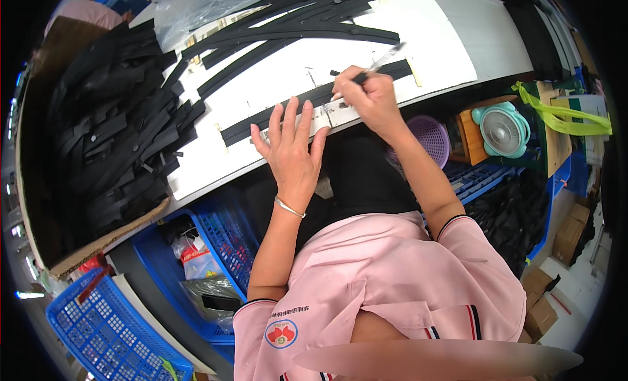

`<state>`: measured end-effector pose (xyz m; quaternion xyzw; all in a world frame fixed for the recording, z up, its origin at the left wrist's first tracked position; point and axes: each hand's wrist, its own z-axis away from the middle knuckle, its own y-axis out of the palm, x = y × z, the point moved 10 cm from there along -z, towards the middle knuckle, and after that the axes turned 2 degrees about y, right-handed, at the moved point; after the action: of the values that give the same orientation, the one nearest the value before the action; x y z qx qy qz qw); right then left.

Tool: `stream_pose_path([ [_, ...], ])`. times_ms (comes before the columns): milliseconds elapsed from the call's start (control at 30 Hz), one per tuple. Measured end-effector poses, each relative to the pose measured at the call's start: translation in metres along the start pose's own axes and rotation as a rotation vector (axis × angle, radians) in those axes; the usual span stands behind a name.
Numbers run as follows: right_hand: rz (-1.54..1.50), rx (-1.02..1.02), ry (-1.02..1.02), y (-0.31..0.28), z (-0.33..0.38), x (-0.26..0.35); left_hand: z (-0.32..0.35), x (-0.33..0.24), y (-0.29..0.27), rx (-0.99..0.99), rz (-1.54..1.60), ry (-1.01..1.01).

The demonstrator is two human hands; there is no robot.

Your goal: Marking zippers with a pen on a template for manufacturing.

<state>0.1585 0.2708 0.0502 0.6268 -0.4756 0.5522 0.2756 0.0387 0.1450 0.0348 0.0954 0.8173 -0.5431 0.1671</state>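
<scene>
My left hand (292,144) lies flat, fingers spread, on a pale ruler (318,117) that rests on a long black strip (275,116) near the front edge of the white table (366,60). My right hand (371,96) grips a pen (379,62) with its tip at the ruler's edge, on the black strip. A silver bracelet is on my left wrist.
More long black strips (294,34) lie across the table's far side. A cardboard box (98,139) heaped with black strips sits at the left. Blue baskets (104,328) stand below left; a purple basket (428,135) and a teal fan (502,129) are at right.
</scene>
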Motion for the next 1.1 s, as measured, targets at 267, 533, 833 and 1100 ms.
stream_pose_path([
  [267, 0.234, -0.211, 0.113, -0.106, -0.007, -0.035, -0.002, -0.003, -0.001, -0.012, -0.029, 0.029],
  [533, 0.102, -0.211, 0.114, -0.106, -0.003, -0.038, -0.005, -0.008, 0.000, 0.010, -0.019, -0.027],
  [833, 0.132, -0.197, 0.075, -0.101, -0.004, -0.040, -0.071, -0.086, 0.034, -0.063, 0.246, 0.236],
  [1100, 0.285, -0.181, 0.019, -0.099, -0.005, -0.037, -0.080, -0.089, 0.043, -0.089, 0.252, 0.229],
])
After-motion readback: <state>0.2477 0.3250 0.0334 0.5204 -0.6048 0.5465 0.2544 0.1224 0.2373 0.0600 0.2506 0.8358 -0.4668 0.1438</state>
